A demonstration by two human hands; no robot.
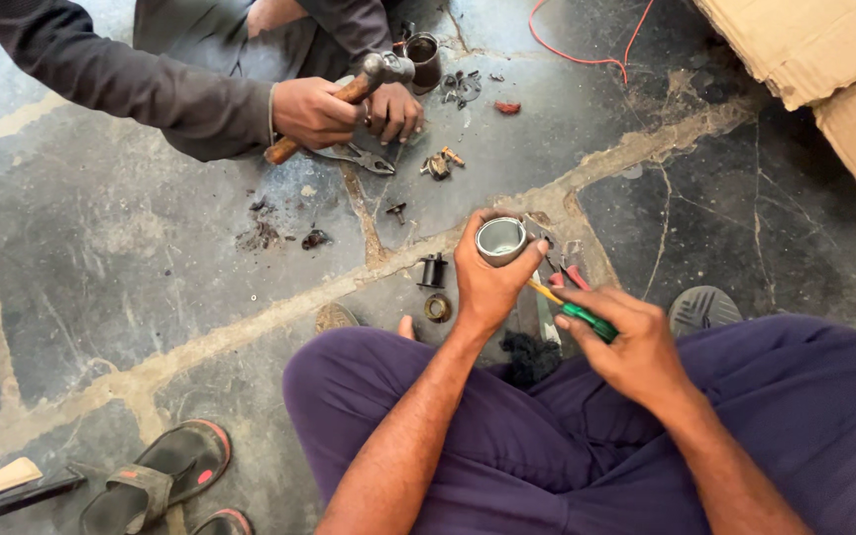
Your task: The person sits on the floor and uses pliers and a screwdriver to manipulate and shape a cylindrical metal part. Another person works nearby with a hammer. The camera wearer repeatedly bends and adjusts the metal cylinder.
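On a cracked grey stone floor [131,267] strewn with small parts, the left hand [487,282] grips a metal cup [500,240]. The right hand [631,342] is closed on a green-handled tool [587,319]. Cardboard [824,59] lies at the far right.

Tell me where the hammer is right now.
In the head view, the hammer is at top centre, gripped by another person's hand above the pliers on the stone floor.

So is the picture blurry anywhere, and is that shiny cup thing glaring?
Head view: soft, even light with faint shadows; the metal cup in the left hand shines pale inside, without harsh glare; the other person's hammer looks slightly soft; the right hand and green-handled tool are sharp; edges bow a little.
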